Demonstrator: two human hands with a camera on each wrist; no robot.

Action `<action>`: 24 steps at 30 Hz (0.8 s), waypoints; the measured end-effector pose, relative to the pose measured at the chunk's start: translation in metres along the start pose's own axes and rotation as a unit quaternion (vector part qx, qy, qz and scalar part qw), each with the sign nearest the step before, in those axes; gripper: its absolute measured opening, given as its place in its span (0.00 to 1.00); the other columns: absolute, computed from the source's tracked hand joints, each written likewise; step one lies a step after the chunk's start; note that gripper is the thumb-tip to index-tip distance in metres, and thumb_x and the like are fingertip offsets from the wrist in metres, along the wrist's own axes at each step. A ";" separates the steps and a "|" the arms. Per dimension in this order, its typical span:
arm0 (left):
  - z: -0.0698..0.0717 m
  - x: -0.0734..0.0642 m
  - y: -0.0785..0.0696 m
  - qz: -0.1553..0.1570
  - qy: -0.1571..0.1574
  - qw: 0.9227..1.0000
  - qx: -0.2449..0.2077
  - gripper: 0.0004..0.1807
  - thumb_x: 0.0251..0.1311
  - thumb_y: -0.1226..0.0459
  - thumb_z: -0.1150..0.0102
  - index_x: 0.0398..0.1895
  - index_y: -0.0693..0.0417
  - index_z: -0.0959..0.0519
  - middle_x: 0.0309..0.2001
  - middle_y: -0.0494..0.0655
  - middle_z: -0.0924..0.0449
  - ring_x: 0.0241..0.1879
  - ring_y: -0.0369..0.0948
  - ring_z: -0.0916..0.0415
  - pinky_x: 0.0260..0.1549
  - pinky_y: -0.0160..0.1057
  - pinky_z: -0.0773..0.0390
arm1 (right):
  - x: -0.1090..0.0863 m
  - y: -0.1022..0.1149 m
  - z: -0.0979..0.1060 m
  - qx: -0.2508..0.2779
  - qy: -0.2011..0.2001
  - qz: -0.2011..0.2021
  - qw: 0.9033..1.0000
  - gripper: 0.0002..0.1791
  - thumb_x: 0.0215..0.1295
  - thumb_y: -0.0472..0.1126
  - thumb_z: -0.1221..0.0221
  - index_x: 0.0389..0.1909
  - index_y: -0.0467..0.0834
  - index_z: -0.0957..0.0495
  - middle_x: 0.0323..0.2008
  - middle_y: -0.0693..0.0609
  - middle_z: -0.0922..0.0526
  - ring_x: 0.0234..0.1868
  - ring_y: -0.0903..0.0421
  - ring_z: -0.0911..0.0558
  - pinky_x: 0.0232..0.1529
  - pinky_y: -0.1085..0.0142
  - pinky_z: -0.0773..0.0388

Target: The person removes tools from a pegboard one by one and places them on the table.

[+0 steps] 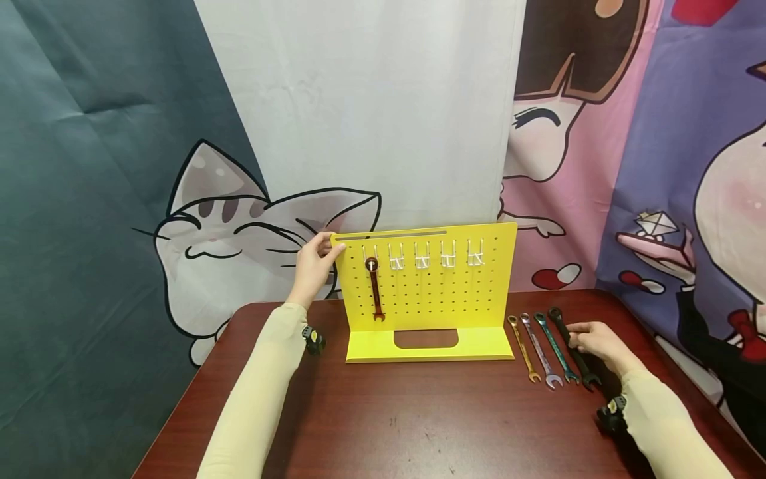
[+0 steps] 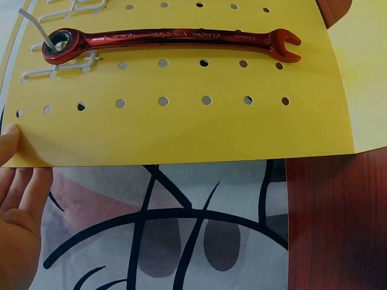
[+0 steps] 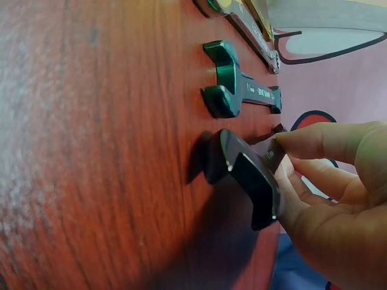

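My left hand (image 1: 312,267) grips the upper left corner of a yellow pegboard (image 1: 427,299), thumb on the front face and fingers behind the edge. A red combination wrench (image 2: 175,38) hangs by its ring end from the leftmost hook, its open end down. On the right, my right hand (image 1: 601,344) pinches the shaft of a black combination wrench (image 3: 233,160) between thumb and fingers. The black wrench's open end tilts up off the table in the right wrist view. Beside it lie a green wrench (image 1: 555,346), a silver wrench (image 1: 540,349) and a gold wrench (image 1: 523,347).
Several white double hooks (image 1: 447,255) line the pegboard's upper part, right of the red wrench. The board's base stands on a dark red-brown table (image 1: 419,419). Behind the table hangs a curtain (image 1: 383,113) with cartoon figures.
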State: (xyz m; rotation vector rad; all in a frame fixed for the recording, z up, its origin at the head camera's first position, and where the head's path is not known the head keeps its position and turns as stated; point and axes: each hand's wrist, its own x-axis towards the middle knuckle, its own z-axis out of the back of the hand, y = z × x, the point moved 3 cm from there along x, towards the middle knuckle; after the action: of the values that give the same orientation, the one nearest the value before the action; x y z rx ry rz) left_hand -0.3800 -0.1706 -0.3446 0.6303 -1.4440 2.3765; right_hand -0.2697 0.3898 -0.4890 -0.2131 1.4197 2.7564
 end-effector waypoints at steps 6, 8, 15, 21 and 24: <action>0.000 0.000 -0.002 0.001 -0.001 1.000 0.000 0.18 0.67 0.58 0.34 0.55 0.56 0.20 0.44 0.54 0.14 0.45 0.47 0.18 0.46 0.48 0.20 | -0.001 0.001 -0.001 -0.016 -0.005 -0.005 1.000 0.24 0.67 0.28 0.47 0.57 0.13 0.35 0.47 0.25 0.21 0.38 0.56 0.19 0.36 0.69 0.21; 0.001 0.000 -0.002 0.000 -0.002 1.000 0.000 0.18 0.67 0.58 0.34 0.55 0.56 0.20 0.44 0.54 0.14 0.45 0.47 0.18 0.46 0.48 0.20 | -0.001 0.001 0.000 -0.017 -0.007 -0.006 1.000 0.24 0.65 0.28 0.46 0.57 0.13 0.34 0.48 0.25 0.22 0.39 0.56 0.19 0.36 0.69 0.21; 0.001 0.000 0.000 0.002 -0.003 1.000 0.000 0.18 0.67 0.57 0.34 0.55 0.55 0.20 0.44 0.53 0.14 0.44 0.47 0.18 0.45 0.47 0.20 | 0.002 0.001 0.001 -0.019 -0.006 -0.014 1.000 0.23 0.63 0.27 0.44 0.53 0.13 0.32 0.46 0.24 0.21 0.41 0.49 0.17 0.40 0.61 0.17; 0.001 0.000 -0.002 0.014 -0.003 1.000 -0.007 0.18 0.66 0.57 0.34 0.55 0.55 0.20 0.43 0.53 0.14 0.44 0.46 0.17 0.43 0.45 0.20 | 0.003 0.001 0.002 -0.010 -0.004 -0.035 0.999 0.23 0.62 0.28 0.43 0.53 0.14 0.31 0.48 0.24 0.22 0.38 0.55 0.17 0.39 0.63 0.17; 0.001 0.000 -0.002 0.018 -0.002 1.000 -0.015 0.18 0.66 0.57 0.33 0.55 0.55 0.20 0.44 0.53 0.14 0.44 0.46 0.17 0.44 0.44 0.20 | 0.004 0.001 0.001 -0.006 -0.007 -0.042 0.999 0.23 0.61 0.28 0.43 0.53 0.14 0.31 0.48 0.24 0.22 0.36 0.57 0.19 0.37 0.64 0.18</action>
State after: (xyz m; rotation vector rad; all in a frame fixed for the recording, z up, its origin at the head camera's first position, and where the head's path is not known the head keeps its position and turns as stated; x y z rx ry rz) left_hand -0.3786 -0.1705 -0.3431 0.6055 -1.5023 2.3765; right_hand -0.2735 0.3905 -0.4882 -0.2478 1.3598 2.6951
